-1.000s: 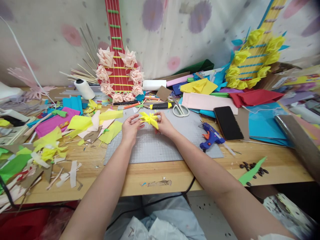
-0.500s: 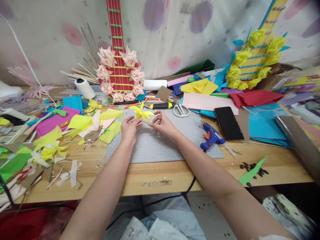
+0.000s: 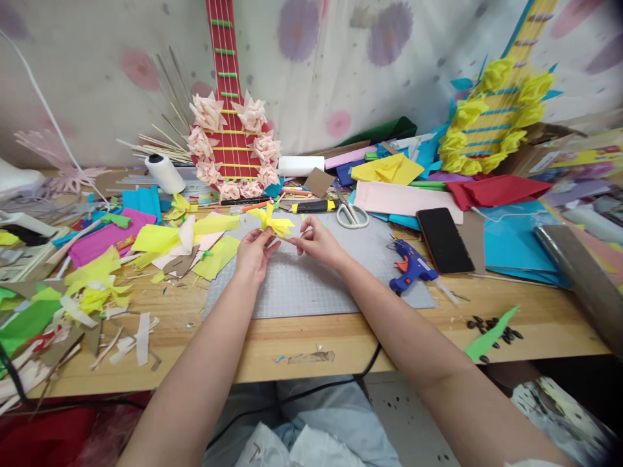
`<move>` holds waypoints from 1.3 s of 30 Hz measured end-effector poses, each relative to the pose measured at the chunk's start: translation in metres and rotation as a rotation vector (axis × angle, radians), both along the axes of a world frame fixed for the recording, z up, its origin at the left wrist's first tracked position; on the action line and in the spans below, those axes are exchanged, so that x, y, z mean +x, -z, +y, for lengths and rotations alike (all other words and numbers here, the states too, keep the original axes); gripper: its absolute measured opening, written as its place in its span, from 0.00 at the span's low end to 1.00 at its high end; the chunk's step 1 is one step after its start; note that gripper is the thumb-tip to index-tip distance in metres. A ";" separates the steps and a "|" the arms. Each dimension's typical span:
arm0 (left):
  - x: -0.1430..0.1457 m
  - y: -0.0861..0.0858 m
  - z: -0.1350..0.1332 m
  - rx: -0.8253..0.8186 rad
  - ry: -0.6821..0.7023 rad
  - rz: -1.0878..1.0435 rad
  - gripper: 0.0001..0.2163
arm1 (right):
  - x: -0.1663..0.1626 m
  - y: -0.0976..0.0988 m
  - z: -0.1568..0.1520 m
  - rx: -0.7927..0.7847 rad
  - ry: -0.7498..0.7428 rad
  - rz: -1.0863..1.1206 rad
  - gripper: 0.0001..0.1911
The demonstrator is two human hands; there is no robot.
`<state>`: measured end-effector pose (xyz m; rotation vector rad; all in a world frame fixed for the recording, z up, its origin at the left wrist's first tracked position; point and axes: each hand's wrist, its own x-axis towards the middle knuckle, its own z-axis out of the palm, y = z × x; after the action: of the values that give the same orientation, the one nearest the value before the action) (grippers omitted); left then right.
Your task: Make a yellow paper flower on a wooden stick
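1. A person's left hand pinches a yellow paper flower between thumb and fingers, above the far part of a gray cutting mat.
2. The right hand is just beside the flower's right side, fingers curled, with thumb and fingertips close together; whether they grip a petal is too small to tell.
3. Beyond the hands, a yellow-and-black knife lies beside white-handled scissors.
4. To the right, a blue glue gun lies on the mat, near a dark phone.
5. To the left, yellow paper scraps are strewn over the wooden table.
6. Behind, a red guitar shape with pale pink flowers stands against a curtain.
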<state>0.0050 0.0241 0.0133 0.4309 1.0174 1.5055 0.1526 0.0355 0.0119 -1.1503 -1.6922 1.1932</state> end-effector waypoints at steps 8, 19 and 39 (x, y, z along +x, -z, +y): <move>-0.001 0.000 0.001 -0.010 -0.022 -0.027 0.09 | 0.001 0.006 0.003 0.073 0.012 -0.090 0.18; 0.000 -0.001 -0.002 -0.017 -0.070 0.231 0.13 | 0.000 0.004 0.003 0.086 0.171 -0.294 0.14; -0.009 0.020 0.003 0.239 -0.245 1.004 0.05 | 0.006 0.008 0.010 0.154 0.137 -0.337 0.19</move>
<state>-0.0043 0.0270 -0.0064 1.3569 1.6999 1.6421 0.1590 0.0452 0.0043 -1.4037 -1.8799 0.8021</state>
